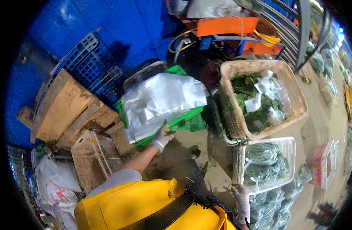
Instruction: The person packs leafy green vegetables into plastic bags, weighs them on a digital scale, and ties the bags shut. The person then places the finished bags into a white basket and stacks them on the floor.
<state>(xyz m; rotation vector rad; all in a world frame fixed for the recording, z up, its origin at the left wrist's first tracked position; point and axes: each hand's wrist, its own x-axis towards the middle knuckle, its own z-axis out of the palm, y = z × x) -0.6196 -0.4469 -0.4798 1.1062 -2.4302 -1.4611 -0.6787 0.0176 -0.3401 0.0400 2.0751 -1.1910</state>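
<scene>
My left hand (162,138), in a pale glove, is at the near edge of a stack of clear plastic bags (161,99). That stack lies on a green plastic crate (187,115). Something small and dark shows at the fingers, too blurred to name. Lower right, my right hand (239,193), also gloved, is beside the near corner of a white plastic crate (292,161) with bagged leafy greens (266,161); whether it touches the crate cannot be told. Beyond that, a dirty beige crate (299,106) holds loose leafy greens (243,92) and white scraps.
Wooden boards (66,109) and blue crates (89,60) lean at the left, near a brown-stained crate (88,158). An orange-and-blue metal frame (227,26) stands ahead. Bagged greens (265,210) lie at the lower right, with a red-and-white container (325,164) further right.
</scene>
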